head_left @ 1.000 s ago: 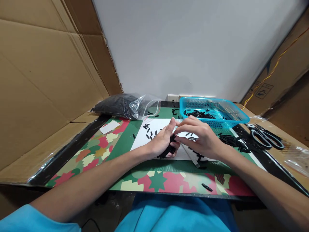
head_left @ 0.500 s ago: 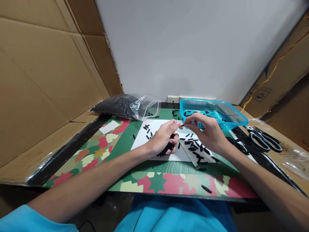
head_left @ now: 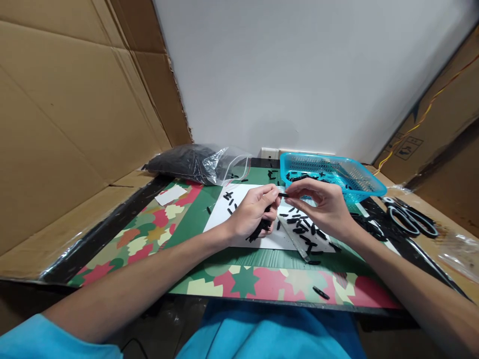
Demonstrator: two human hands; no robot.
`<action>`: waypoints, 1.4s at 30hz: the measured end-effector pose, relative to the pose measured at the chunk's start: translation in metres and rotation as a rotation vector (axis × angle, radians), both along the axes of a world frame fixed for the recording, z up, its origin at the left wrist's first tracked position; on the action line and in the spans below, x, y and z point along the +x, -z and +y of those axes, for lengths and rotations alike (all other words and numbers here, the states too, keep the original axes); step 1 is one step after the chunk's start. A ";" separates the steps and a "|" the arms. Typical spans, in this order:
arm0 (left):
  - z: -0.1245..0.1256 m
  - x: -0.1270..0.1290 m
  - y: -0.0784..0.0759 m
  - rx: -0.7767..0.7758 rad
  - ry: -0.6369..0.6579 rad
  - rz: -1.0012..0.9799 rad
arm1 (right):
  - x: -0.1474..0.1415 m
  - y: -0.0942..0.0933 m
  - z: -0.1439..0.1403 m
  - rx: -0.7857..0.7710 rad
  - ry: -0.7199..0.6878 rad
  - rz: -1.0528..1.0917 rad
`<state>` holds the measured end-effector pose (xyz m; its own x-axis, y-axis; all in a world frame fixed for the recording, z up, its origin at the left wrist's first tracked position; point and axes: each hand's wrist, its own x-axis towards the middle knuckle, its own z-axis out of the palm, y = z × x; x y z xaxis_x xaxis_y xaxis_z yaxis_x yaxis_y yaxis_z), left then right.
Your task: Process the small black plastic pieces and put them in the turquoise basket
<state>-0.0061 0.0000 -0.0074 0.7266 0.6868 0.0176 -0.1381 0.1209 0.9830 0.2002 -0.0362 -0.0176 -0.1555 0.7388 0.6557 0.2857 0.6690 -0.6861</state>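
My left hand (head_left: 258,212) is closed around a bunch of thin black strips (head_left: 261,228), whose ends stick out below the curled fingers. Between its thumb and forefinger and the pinched fingertips of my right hand (head_left: 320,202) runs one small black piece (head_left: 283,195); its exact kind is too small to make out. Both hands are held above a white sheet (head_left: 220,219), close together. Many short black pieces (head_left: 299,230) lie scattered on the sheet, beside a narrow clear strip (head_left: 294,238).
Behind my right hand stands a blue plastic basket (head_left: 366,187) with black pieces inside. A clear bag (head_left: 187,162) full of black material lies at the back left. Scissors (head_left: 407,217) rest at the right. Cardboard (head_left: 75,99) walls the left side; a white wall (head_left: 280,75) is behind.
My right hand's fingertips have shifted slightly, and the black piece between the hands now shows more plainly. The view has moved a little.
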 end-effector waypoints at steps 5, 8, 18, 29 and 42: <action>-0.001 0.001 0.000 0.008 -0.033 -0.003 | 0.001 -0.003 -0.003 0.013 0.054 -0.039; -0.001 0.001 0.000 0.035 -0.050 -0.005 | 0.000 -0.004 -0.004 0.022 0.067 -0.061; -0.001 0.001 0.001 0.081 -0.050 0.004 | -0.001 -0.005 -0.004 0.029 0.141 -0.071; -0.002 0.001 0.001 0.039 -0.048 -0.020 | 0.002 0.001 -0.002 0.066 0.167 -0.055; -0.003 0.000 0.000 0.025 -0.030 -0.035 | -0.001 -0.003 -0.003 0.088 0.192 -0.103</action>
<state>-0.0060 -0.0027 -0.0072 0.7045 0.7071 0.0604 -0.1761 0.0917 0.9801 0.1994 -0.0394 -0.0149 -0.0871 0.7023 0.7066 0.4790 0.6514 -0.5884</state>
